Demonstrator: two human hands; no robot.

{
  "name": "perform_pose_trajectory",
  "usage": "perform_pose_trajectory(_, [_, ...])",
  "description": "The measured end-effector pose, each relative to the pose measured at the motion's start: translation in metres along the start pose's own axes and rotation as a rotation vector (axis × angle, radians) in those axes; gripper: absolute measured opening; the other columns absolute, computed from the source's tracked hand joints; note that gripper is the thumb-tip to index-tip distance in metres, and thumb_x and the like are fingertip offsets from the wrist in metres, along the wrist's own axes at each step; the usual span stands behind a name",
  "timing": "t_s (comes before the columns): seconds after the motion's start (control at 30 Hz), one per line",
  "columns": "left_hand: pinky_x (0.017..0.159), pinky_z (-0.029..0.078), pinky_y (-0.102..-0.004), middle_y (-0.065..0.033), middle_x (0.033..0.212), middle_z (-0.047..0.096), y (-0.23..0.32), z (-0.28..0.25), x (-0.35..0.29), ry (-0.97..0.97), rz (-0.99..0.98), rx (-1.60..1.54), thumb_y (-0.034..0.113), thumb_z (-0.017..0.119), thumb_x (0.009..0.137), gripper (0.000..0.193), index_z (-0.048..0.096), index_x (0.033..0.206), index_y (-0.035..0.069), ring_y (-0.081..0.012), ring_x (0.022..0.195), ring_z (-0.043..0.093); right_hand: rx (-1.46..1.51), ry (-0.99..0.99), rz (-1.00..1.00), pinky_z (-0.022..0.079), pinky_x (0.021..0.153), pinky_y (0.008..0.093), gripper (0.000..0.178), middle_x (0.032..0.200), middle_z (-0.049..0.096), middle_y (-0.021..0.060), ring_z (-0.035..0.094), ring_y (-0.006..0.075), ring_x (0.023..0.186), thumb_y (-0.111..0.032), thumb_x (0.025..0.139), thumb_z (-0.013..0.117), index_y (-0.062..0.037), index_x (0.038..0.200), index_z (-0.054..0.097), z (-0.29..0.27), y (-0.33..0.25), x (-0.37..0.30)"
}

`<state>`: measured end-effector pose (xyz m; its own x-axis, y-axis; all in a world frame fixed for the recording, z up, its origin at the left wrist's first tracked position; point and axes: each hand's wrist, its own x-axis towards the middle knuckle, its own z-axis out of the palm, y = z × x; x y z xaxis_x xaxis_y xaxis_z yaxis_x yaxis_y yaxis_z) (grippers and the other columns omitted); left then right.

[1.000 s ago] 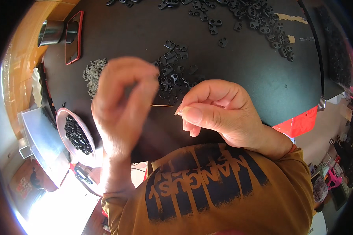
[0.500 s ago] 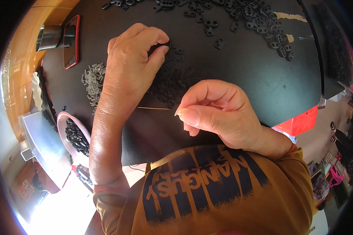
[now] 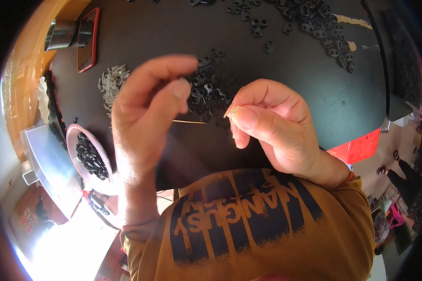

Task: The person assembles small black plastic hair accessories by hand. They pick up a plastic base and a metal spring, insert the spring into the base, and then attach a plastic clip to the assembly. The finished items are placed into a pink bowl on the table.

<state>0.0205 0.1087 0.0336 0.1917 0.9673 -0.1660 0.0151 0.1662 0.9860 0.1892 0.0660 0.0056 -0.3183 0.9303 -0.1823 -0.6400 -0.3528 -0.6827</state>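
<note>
Head view, clock taken about frame centre. Pink-rimmed bowl at 9 o'clock: holds a heap of black parts, well below the rim on the side I can see. Metal cup at 10 o'clock near the frame edge, contents not readable. Red bin at 3 o'clock, past the table edge, can't see what's inside.

Right hand, 2 to 3 o'clock: thumb and index tips pinched together on a small clear piece, only a glint of it showing, tips aimed at 9 o'clock. Other fingers curled underneath.

Left hand, 10 o'clock, blurred: thumb and index bent toward each other with a visible gap. Black parts show dark by that gap, so can't tell if anything is gripped.

On the dark table: pile of clear pieces at 10 o'clock, just beyond the left hand; near black pile at 12, between the hands; far black pile at 1. Thin tan strip just off centre toward 10, one end hidden by the left hand
</note>
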Motion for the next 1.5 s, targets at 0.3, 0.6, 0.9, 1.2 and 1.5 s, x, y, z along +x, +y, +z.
perform_pose_trajectory(0.3, [0.060, 0.039, -0.0222, -0.0075, 0.082, 0.057, -0.023, 0.009, -0.040, 0.066, 0.012, -0.423, 0.006, 0.056, 0.082, 0.014, 0.054, 0.096, 0.003, -0.0091, 0.062, 0.046, -0.132, -0.018, -0.040, 0.044, 0.055, 0.0231, 0.011, 0.074, 0.057, 0.0049, 0.052, 0.0097, 0.062, -0.010, 0.083, 0.056, -0.0007, 0.087, 0.056, 0.005, 0.005, -0.002])
perform_pose_trajectory(0.6, [0.055, 0.038, -0.0151, 0.0001, 0.079, 0.058, -0.020, 0.015, -0.047, 0.037, -0.039, -0.473, 0.006, 0.062, 0.080, 0.016, 0.054, 0.094, 0.003, -0.0019, 0.062, 0.046, -0.197, -0.026, -0.097, 0.044, 0.058, 0.0206, 0.008, 0.077, 0.058, 0.0048, 0.053, 0.0079, 0.065, -0.007, 0.084, 0.054, -0.0004, 0.089, 0.056, 0.007, 0.008, -0.004])
perform_pose_trajectory(0.9, [0.065, 0.045, -0.0181, -0.0032, 0.082, 0.059, -0.027, 0.019, -0.047, -0.001, 0.014, -0.497, -0.001, 0.058, 0.081, 0.013, 0.053, 0.093, 0.001, -0.0052, 0.076, 0.054, -0.222, -0.023, -0.131, 0.045, 0.060, 0.0205, 0.009, 0.081, 0.058, 0.0047, 0.054, 0.0075, 0.067, -0.005, 0.084, 0.054, -0.0002, 0.091, 0.056, 0.009, 0.010, -0.004])
perform_pose_trajectory(1.2, [0.063, 0.043, -0.0168, -0.0021, 0.081, 0.059, -0.029, 0.014, -0.048, 0.029, 0.005, -0.505, 0.000, 0.058, 0.081, 0.011, 0.057, 0.091, 0.001, -0.0038, 0.071, 0.052, -0.308, -0.034, -0.137, 0.046, 0.061, 0.0207, 0.009, 0.080, 0.057, 0.0045, 0.053, 0.0078, 0.068, -0.005, 0.084, 0.054, 0.0004, 0.091, 0.056, 0.008, 0.010, -0.004])
perform_pose_trajectory(1.5, [0.053, 0.035, -0.0185, -0.0065, 0.081, 0.055, -0.030, 0.014, -0.047, 0.066, 0.058, -0.413, 0.005, 0.056, 0.081, 0.007, 0.058, 0.087, 0.001, -0.0065, 0.059, 0.043, -0.510, -0.078, -0.233, 0.046, 0.062, 0.0210, 0.008, 0.081, 0.054, 0.0058, 0.052, 0.0088, 0.069, -0.002, 0.084, 0.053, 0.0022, 0.091, 0.055, 0.008, 0.010, -0.002])
